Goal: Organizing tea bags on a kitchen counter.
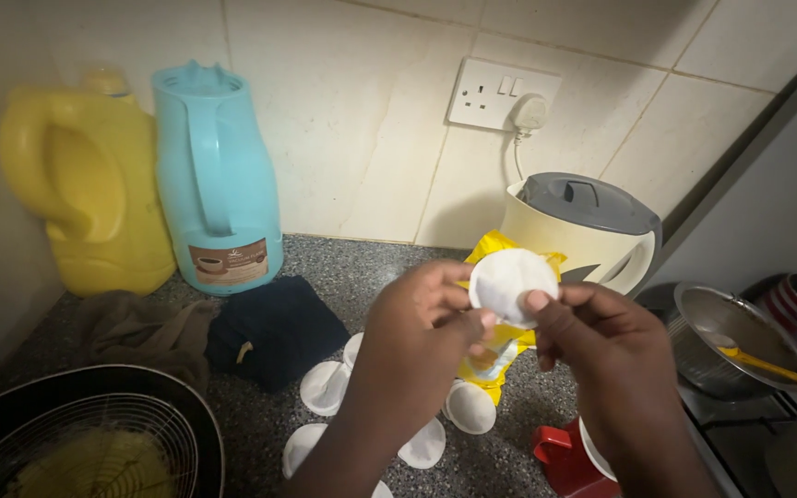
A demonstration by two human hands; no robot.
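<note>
A yellow jug (85, 184) and blue flask (217, 180) stand at ten o'clock; a cream kettle (583, 235) sits at one o'clock; a steel pot (726, 337) sits at three o'clock; a dark cloth (274, 330) lies near centre.

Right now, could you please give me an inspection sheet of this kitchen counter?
Surface: dark speckled stone counter, cluttered.
Job's things: round white tea bag held up by both hands; yellow packet behind it.
Clutter: more white round bags, dark blue cloth, red mug.
Hands: left hand and right hand pinch the bag's edges.
Cables: white plug and cord at the wall socket.
Surroundings: cream kettle, light blue flask, yellow jug, steel pan.
</note>
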